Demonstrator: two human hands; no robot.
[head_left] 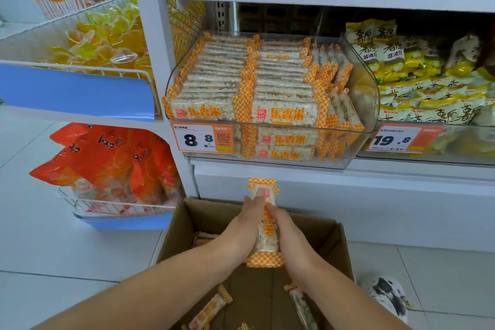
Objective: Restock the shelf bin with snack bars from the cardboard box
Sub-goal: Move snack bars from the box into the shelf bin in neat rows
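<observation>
Crinkly checkered snack bars gripped between left hand, right hand, over cardboard box

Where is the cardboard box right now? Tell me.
In the head view the cardboard box sits open on the floor at bottom centre, directly below the clear shelf bin and under both hands.

A person's left hand and right hand clasp a stack of snack bars between them above an open cardboard box on the tiled floor. Loose bars lie inside the box. Above, a clear shelf bin holds rows of the same orange-checked bars beside a price tag reading 8.8.
</observation>
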